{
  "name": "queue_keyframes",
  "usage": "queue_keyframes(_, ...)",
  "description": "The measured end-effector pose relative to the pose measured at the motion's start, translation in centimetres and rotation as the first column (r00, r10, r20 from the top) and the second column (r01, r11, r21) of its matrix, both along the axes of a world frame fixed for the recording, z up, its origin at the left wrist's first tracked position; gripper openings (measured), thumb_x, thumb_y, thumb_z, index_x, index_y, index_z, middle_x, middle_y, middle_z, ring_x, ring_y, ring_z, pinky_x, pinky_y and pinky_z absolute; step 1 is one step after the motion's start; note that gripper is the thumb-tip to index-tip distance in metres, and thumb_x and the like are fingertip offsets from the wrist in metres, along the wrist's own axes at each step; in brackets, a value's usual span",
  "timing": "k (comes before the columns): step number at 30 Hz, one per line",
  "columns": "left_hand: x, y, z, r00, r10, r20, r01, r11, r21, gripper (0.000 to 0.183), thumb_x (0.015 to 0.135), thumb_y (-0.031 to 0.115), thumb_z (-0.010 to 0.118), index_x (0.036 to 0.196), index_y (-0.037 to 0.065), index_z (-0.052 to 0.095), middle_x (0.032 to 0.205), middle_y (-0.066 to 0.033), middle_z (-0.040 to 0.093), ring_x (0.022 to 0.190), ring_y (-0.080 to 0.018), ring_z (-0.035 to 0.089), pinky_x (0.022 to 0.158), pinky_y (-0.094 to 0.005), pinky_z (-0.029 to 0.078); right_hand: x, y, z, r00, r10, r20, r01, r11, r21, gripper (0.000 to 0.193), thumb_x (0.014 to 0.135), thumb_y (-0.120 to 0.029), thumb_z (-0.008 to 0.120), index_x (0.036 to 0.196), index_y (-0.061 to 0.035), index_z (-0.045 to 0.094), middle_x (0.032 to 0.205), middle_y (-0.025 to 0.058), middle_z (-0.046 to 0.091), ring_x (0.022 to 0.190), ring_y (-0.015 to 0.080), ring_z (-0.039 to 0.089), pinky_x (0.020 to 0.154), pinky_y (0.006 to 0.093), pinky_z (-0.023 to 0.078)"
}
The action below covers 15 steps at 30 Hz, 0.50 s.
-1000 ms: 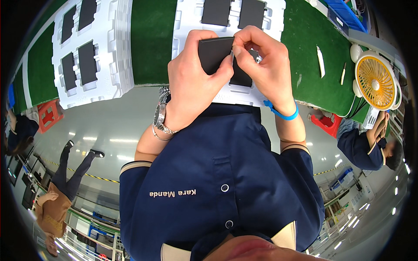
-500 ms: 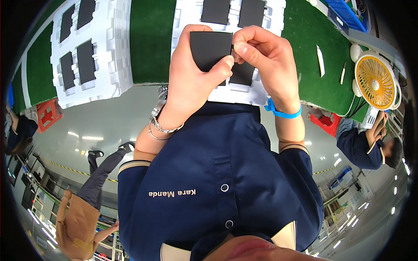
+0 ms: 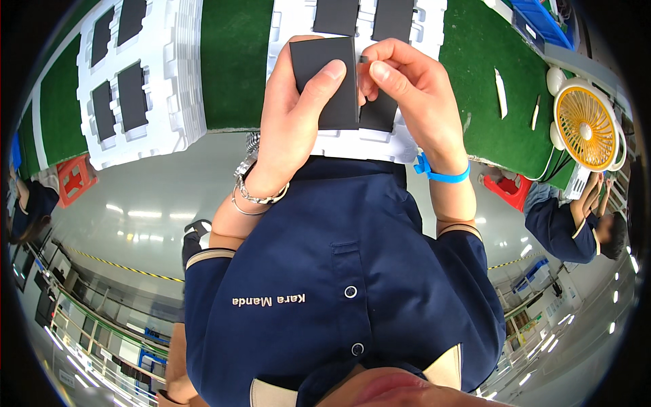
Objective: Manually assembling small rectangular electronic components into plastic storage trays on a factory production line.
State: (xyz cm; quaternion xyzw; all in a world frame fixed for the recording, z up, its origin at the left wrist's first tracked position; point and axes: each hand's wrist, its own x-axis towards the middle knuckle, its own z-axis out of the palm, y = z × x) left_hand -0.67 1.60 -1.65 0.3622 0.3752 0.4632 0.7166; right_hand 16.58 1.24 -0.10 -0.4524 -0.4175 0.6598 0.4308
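My left hand [image 3: 288, 119] holds a flat black rectangular box [image 3: 338, 108], its thumb lying across the front face and the fingers mostly hidden behind. At the box's right edge, my right hand [image 3: 417, 88] pinches a small dark tab [image 3: 364, 60] between thumb and forefinger. Whether the tab is joined to the box I cannot tell. Both hands are above a white moulded tray [image 3: 369, 146], where more black rectangular pieces [image 3: 392, 20] sit in recesses.
To the left is a stack of white trays [image 3: 169, 81] with black pieces in the top one. A green mat [image 3: 234, 68] covers the table. On the right lie a white tube-like tool [image 3: 500, 95], a thin pen-like tool [image 3: 536, 112] and a yellow-and-white fan [image 3: 584, 129]. Co-workers [image 3: 566, 227] are nearby.
The box has shifted slightly down and left, and my left thumb has moved up onto its face. My right fingers have drawn slightly apart from its edge. A person behind at left has moved rightward.
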Motion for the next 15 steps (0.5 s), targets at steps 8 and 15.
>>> queue_keyframes(8,-0.20,-0.28,0.04,0.956,0.021,-0.294,0.027,0.987,0.158,0.023,0.096,0.017,0.058,0.109,0.001,0.050,0.092,-0.0049,0.062,0.081,-0.0097,0.058,0.073,-0.0260,0.049,0.15,-0.41,0.06,0.989,0.049,0.139,-0.049,0.999,0.000,0.016,0.092,-0.014,0.068,0.086,0.0001,0.063,0.074,0.0001,0.060,0.069,0.0066,0.053,0.064,0.0235,0.046)
queue_keyframes(15,-0.23,-0.42,0.45,0.922,0.049,-0.383,0.042,0.973,0.227,0.024,0.094,0.017,0.061,0.109,0.001,0.051,0.090,-0.0055,0.060,0.080,-0.0115,0.057,0.072,-0.0279,0.049,0.03,-0.66,0.53,0.956,0.011,0.294,-0.026,0.998,0.049,0.016,0.091,-0.014,0.069,0.086,0.0011,0.065,0.072,0.0017,0.063,0.069,0.0070,0.058,0.065,0.0236,0.047)
